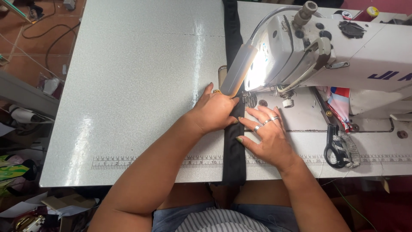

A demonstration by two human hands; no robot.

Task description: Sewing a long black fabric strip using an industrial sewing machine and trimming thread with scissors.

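A long black fabric strip (234,154) runs from the table's near edge up under the white sewing machine (343,47) and on past it to the far edge. My left hand (213,112) lies flat on the strip's left side just in front of the presser foot area. My right hand (265,132), with rings on two fingers, presses its fingertips against the strip's right edge. Both hands rest on the cloth with fingers spread; neither grips it.
The machine's lamp (238,73) on a flexible neck hangs over my left hand. Black-handled scissors (334,148) lie on the grey table (128,86) to the right, beside a patterned cloth scrap (339,105). A ruler strip (141,162) runs along the front edge. Clutter sits on the floor at left.
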